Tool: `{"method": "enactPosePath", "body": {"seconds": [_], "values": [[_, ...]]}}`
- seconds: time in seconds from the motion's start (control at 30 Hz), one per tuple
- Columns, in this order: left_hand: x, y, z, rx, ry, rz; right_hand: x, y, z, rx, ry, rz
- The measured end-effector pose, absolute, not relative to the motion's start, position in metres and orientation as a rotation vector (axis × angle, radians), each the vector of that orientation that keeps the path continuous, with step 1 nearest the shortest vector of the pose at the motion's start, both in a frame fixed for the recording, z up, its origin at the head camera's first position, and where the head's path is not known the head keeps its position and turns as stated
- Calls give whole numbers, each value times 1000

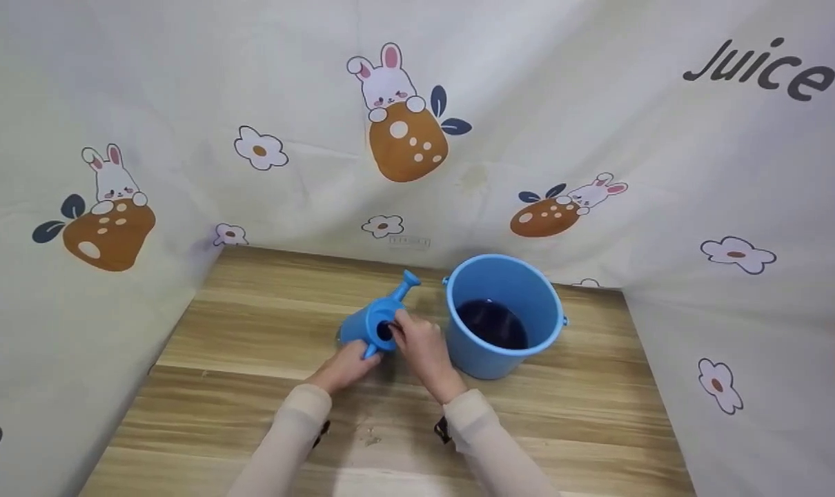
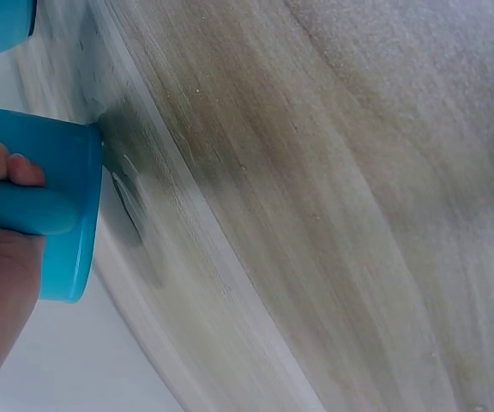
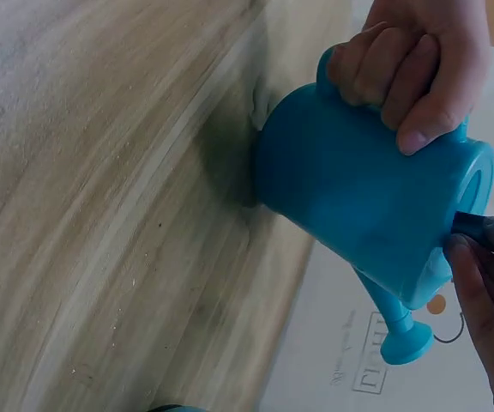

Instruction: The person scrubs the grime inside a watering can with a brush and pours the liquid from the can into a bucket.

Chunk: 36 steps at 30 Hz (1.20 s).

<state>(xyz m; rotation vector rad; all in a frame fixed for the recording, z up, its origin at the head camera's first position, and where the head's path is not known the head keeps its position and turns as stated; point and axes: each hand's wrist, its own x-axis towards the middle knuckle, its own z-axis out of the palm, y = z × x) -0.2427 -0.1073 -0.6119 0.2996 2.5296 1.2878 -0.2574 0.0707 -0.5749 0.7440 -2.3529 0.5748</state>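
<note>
A small blue watering can point(image 1: 356, 328) with a sprinkler spout stands on the wood-grain surface, its spout toward the back. My left hand point(image 1: 348, 364) grips the can's handle point(image 2: 28, 209), fingers curled round it. At the can's top opening, my right hand point(image 1: 421, 345) pinches a dark, slim object point(image 3: 472, 226) between thumb and fingers. Its far end is hidden inside the can, so its kind cannot be told. Beside the right hand stands a larger blue bucket point(image 1: 483, 360) with dark liquid point(image 1: 493, 326) in it.
Pale cloth walls point(image 1: 307, 186) printed with rabbits and flowers enclose the wood-grain surface point(image 1: 252, 331) at the back and sides. A wet-looking patch point(image 2: 127, 202) lies by the can's base. Small clear spots point(image 1: 370, 436) show between the forearms.
</note>
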Motion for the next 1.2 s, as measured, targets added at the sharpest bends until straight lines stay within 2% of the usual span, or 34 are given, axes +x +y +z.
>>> {"method": "enactPosePath", "body": {"seconds": [0.2, 0.4, 0.9, 1.2], "values": [[-246, -106, -612, 387, 2550, 1321, -260, 69, -574, 716, -2387, 454], [-245, -106, -612, 366, 2532, 1310, -261, 71, -570, 730, -2392, 385], [-245, -105, -610, 314, 2509, 1306, -247, 71, -548, 776, -2386, 387], [-246, -103, -610, 380, 2581, 1259, -242, 68, -546, 736, -2436, 407]]}}
